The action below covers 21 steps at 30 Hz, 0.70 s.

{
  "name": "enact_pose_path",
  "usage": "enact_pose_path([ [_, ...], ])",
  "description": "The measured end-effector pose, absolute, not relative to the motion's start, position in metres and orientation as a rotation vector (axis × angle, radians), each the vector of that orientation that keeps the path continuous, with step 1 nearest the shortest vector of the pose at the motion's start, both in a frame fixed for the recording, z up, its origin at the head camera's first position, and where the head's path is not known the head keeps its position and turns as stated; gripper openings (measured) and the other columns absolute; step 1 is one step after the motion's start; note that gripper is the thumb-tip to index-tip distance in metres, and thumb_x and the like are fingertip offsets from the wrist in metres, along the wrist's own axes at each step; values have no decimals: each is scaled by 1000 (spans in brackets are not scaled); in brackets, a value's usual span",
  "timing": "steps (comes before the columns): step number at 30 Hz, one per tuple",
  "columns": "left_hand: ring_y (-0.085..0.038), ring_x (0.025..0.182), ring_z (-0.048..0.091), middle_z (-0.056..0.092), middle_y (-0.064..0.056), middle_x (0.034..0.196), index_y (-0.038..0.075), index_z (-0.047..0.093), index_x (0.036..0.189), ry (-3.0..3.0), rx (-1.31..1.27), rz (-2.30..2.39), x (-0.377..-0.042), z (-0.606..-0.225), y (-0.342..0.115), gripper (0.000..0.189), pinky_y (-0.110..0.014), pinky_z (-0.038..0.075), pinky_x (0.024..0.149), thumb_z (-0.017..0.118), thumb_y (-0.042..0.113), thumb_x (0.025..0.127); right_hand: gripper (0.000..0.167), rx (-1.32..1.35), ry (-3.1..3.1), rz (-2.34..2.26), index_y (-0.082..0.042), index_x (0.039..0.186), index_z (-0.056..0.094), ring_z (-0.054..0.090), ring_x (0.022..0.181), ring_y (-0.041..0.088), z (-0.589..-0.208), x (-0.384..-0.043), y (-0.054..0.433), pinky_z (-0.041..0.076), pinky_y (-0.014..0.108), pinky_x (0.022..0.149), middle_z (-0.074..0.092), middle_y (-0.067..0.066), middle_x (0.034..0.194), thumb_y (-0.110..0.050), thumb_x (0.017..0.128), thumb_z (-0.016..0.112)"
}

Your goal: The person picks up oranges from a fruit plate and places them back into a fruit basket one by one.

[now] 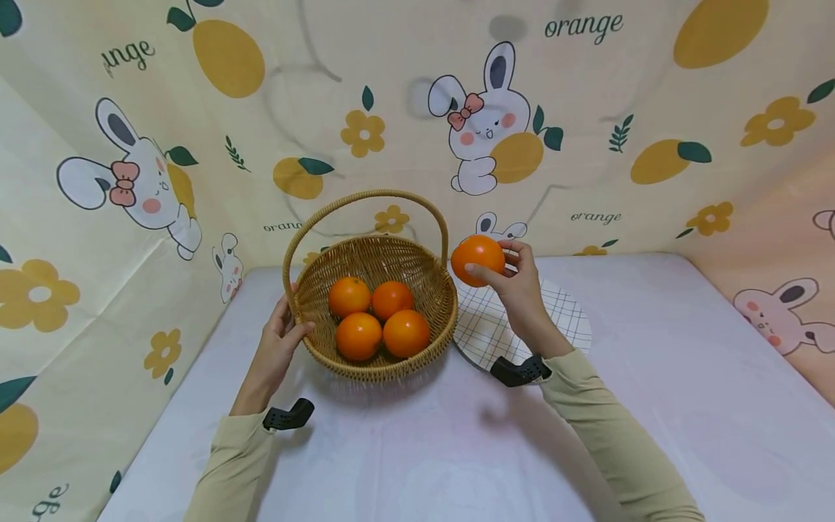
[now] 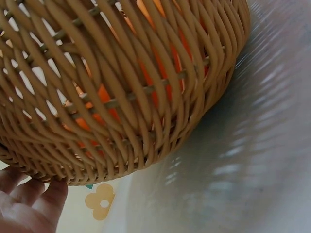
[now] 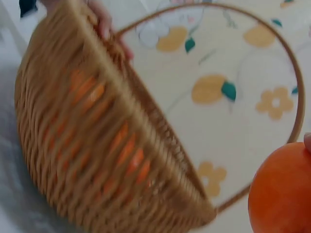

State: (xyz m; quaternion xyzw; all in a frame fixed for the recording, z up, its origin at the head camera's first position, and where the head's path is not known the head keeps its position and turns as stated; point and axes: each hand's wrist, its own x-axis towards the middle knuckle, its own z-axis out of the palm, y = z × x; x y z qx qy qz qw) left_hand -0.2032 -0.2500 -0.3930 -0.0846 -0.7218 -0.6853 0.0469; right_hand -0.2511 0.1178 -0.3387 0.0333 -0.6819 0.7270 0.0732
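A woven wicker basket [image 1: 377,371] with a tall arched handle stands on the table, tilted towards me. Inside it lie several oranges [image 1: 406,334], also glimpsed through the weave in both wrist views. My left hand [image 1: 275,351] grips the basket's left rim, thumb on the inner side and fingers outside, seen under the wicker [image 2: 121,97] in the left wrist view. Beyond the right rim, my right hand [image 1: 523,293] holds another orange [image 1: 478,259] between thumb and fingers, up in the air. In the right wrist view this orange [image 3: 284,189] shows at the right edge.
A round white plate [image 1: 566,313] with a grid pattern lies right of the basket, partly under my right hand and wrist. The white table [image 1: 417,449] meets a cloth backdrop [image 1: 404,87] printed with rabbits and oranges behind and at both sides.
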Motion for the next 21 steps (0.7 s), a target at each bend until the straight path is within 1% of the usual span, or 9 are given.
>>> enact_pose_path([
  [5,-26,143,20,17,-10,159,16,14,157,-2197,-255,-2107,-203,-392,-249,74,-48,23,111,50,-2,95,61,246,-2022,2236,-13,129,39,50,107,27,-324,-241,103,45,36,89,42,12,126,-15,82,77],
  [13,-25,142,23,18,-10,158,16,14,157,-2187,-246,-2124,-203,-390,-247,73,-46,24,111,49,-2,96,58,433,-2111,2268,-12,129,43,49,109,29,-308,-239,73,48,39,89,44,13,128,-14,82,76],
  [17,-26,142,23,18,-12,158,16,14,157,-2196,-250,-2117,-203,-390,-248,72,-48,24,111,47,-3,96,57,503,-2178,2284,-12,128,45,51,107,29,-302,-241,58,50,36,81,47,13,126,-13,80,77],
  [21,-27,142,23,18,-12,158,15,14,157,-2193,-250,-2118,-202,-389,-247,72,-47,24,111,47,-4,96,58,566,-2231,2298,-14,127,47,53,107,28,-300,-245,44,52,35,79,50,11,126,-12,78,79],
])
